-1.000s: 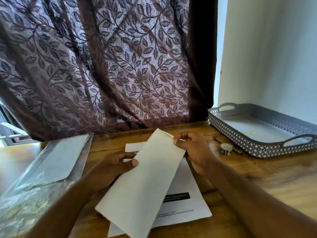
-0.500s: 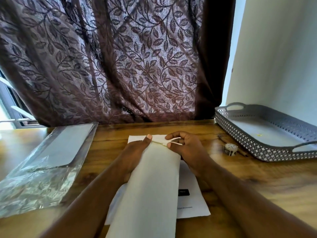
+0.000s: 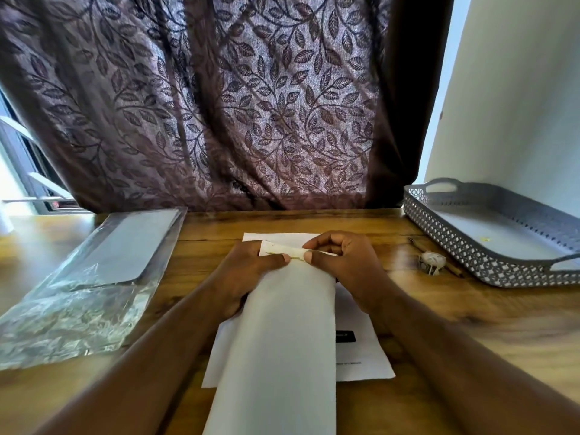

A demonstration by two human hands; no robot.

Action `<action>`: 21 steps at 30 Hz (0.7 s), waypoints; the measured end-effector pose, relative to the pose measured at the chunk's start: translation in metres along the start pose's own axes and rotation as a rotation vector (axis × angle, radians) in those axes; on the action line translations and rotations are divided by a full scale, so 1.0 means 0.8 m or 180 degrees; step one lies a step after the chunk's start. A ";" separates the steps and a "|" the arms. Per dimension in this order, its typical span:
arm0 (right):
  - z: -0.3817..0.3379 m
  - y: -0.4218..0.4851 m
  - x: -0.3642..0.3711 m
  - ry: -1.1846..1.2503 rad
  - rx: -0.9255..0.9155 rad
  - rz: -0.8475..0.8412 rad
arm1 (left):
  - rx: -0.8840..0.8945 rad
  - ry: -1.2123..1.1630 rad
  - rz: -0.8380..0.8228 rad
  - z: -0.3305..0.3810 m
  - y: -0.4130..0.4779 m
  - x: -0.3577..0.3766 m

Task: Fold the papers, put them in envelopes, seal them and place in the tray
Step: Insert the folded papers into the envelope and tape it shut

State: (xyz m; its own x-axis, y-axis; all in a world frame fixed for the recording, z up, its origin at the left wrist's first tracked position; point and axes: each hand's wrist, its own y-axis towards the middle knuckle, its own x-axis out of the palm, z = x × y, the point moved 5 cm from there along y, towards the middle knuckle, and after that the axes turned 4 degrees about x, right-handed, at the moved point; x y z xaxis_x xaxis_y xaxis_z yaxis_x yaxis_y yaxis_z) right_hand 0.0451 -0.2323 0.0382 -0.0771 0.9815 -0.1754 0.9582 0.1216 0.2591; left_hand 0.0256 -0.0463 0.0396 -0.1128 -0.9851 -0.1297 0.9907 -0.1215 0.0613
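A long white envelope [image 3: 282,340] lies lengthwise in front of me on a printed white paper [image 3: 361,356] on the wooden table. My left hand [image 3: 248,271] holds the envelope's far left side, its thumb pressed on the fold line of the flap. My right hand [image 3: 342,262] pinches the flap's edge between thumb and curled fingers at the far end. The grey perforated tray [image 3: 470,246] stands at the right, with nothing but a small yellow speck inside.
A clear plastic pack [image 3: 103,271] with white envelopes inside lies at the left. A small roll of tape [image 3: 432,261] and a thin stick [image 3: 452,268] sit between my right hand and the tray. A patterned curtain hangs behind the table; a white wall rises at the right.
The envelope went from tilted in the air to lying straight on the paper. My left hand moved from its side up to the flap end; both thumbs now meet at the fold.
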 end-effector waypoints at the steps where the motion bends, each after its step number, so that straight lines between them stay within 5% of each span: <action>1: 0.000 0.000 0.000 0.0070 0.0022 -0.0001 | 0.0032 0.0017 -0.0026 0.000 -0.001 0.001; 10: -0.002 -0.002 0.004 -0.0372 0.0198 -0.0201 | 0.0376 0.0674 0.0339 0.011 -0.003 0.000; 21: 0.009 -0.002 -0.007 0.0566 0.0930 -0.0385 | -0.0039 -0.0237 0.0242 -0.004 0.002 -0.014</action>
State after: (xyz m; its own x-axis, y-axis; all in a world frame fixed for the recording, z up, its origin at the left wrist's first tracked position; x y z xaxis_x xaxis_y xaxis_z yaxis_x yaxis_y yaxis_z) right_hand 0.0460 -0.2387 0.0320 -0.2168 0.9761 -0.0136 0.9755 0.2161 -0.0404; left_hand 0.0288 -0.0349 0.0380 -0.0422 -0.9978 -0.0514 0.9974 -0.0450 0.0560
